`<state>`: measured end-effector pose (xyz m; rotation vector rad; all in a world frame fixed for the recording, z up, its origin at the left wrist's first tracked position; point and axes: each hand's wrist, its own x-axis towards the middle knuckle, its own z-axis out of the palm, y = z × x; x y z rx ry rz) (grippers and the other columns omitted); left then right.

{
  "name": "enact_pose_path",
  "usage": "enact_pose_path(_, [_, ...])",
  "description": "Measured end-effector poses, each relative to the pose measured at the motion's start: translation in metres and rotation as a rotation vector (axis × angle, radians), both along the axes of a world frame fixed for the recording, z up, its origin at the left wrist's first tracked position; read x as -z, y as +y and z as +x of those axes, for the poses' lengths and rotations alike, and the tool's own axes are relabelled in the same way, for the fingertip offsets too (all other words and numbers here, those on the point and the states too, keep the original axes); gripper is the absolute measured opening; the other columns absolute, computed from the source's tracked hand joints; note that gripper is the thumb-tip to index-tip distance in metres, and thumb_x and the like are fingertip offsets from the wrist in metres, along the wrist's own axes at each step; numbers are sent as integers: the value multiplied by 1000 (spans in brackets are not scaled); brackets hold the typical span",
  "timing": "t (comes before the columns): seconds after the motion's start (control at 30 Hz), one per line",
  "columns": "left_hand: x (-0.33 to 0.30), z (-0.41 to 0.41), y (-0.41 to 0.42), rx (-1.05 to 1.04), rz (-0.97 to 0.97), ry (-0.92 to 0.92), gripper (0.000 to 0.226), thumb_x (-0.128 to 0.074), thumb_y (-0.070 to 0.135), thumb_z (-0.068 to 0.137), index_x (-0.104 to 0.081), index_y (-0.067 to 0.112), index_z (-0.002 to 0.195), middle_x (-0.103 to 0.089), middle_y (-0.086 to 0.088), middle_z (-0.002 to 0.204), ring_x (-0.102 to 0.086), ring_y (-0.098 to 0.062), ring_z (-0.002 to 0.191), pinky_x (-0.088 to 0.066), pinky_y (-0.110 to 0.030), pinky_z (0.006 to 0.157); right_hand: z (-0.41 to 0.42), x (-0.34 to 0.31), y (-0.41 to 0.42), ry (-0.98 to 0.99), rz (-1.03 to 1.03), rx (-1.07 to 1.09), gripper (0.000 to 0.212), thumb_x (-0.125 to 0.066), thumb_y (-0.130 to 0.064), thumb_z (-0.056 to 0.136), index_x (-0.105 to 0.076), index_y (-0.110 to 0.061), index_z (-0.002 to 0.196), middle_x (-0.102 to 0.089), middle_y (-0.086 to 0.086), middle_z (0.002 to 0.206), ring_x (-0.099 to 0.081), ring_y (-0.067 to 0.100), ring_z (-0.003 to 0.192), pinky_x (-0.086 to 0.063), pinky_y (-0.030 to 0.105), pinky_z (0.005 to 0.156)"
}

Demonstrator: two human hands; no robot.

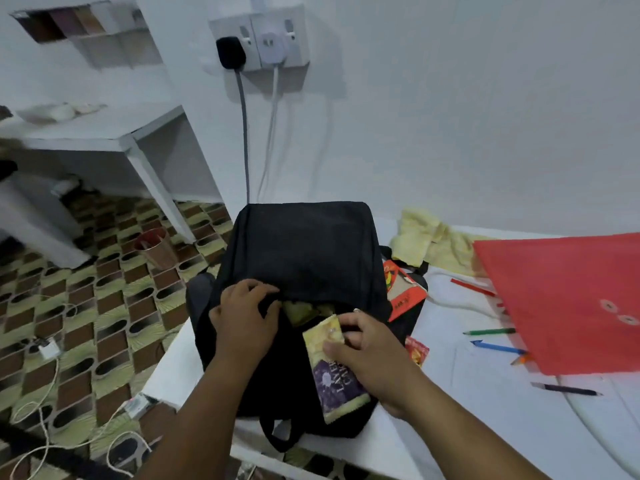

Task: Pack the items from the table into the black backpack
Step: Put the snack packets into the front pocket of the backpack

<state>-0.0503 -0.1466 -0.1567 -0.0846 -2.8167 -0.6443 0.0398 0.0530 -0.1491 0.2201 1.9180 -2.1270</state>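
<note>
The black backpack [304,247] stands on the white table [491,410], its top opening facing me with something yellow-green inside. My left hand [246,313] grips the left edge of the opening. My right hand [367,348] holds a yellow and purple packet [334,379], whose upper end points into the opening. On the table to the right lie a red folder [568,299], a yellow cloth [429,244], an orange-red packet [403,289], a small red packet [417,349] and several pencils and pens [498,346].
Wall sockets [259,39] with two cables hang behind the backpack. A white shelf unit [114,133] stands at the left. On the patterned floor are a reddish cup [156,247], a charger [48,348] and loose white cables [45,410].
</note>
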Motion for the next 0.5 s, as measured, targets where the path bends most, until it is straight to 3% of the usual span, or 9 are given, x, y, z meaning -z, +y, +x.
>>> enact_pose_path(0.07, [-3, -17, -12, 120, 127, 48, 13, -64, 18, 94, -72, 23, 104, -72, 6, 103, -65, -19, 99, -51, -37, 81, -8, 2, -23, -29, -50, 24, 32, -65, -4, 94, -57, -15, 123, -78, 5, 103, -74, 22, 98, -59, 34, 86])
enact_pose_path(0.17, [-25, -37, -26, 217, 300, 28, 10, -60, 11, 98, -68, 15, 96, -66, 8, 83, -57, -1, 72, -40, -14, 63, -22, 2, -55, -18, -138, 143, 30, -58, 4, 96, -61, -13, 120, -77, 9, 106, -71, 27, 105, -56, 32, 87])
enact_pose_path(0.27, [-41, -63, -42, 333, 334, -90, 23, -56, 14, 99, -60, 24, 78, -58, 11, 71, -52, 0, 66, -37, -19, 59, -41, -2, -84, 33, -240, 333, 31, -55, 7, 96, -60, -9, 121, -77, 5, 104, -73, 22, 101, -57, 31, 82])
enact_pose_path(0.33, [-47, -77, -48, 415, 393, -145, 35, -54, 14, 99, -51, 27, 66, -51, 11, 62, -46, -3, 60, -34, -25, 57, -54, -5, -100, 56, -284, 495, 24, -59, 6, 94, -63, -7, 115, -77, 0, 92, -74, 19, 91, -56, 29, 77])
enact_pose_path(0.4, [-49, -82, -49, 477, 442, -187, 39, -54, 14, 98, -48, 25, 61, -47, 11, 58, -43, -5, 58, -33, -24, 55, -67, -4, -111, 37, -301, 679, 16, -64, 3, 92, -65, -8, 104, -67, -3, 72, -69, 17, 77, -56, 29, 74])
enact_pose_path(0.5, [-49, -84, -47, 543, 500, -239, 40, -55, 12, 98, -49, 22, 60, -45, 10, 58, -42, -4, 56, -33, -18, 53, -87, -1, -126, 14, -371, 921, 15, -68, 1, 89, -63, -5, 102, -53, 7, 76, -57, 23, 79, -52, 37, 80])
